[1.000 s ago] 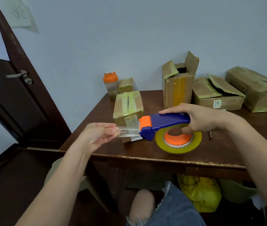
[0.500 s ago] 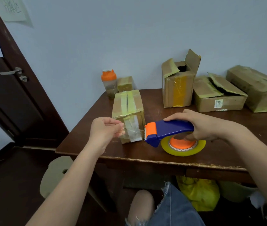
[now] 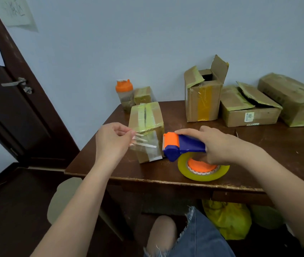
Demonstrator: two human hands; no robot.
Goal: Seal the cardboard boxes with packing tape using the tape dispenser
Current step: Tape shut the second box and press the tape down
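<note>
Pale blue wall [image 3: 166,34]; dark wooden door [image 3: 8,112] at left (metal handle); worn brown table [image 3: 258,164]; dark floor [image 3: 8,210].

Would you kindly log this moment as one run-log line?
left hand: pinches tape end | right hand: grips tape dispenser | taped box: on table

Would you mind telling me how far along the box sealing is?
Done: the near box carries tape strips over its top seam. In hand: the left hand pinches a loose tape end, the right hand grips the tape dispenser. Left: the tall box and flat box stand open.
</note>
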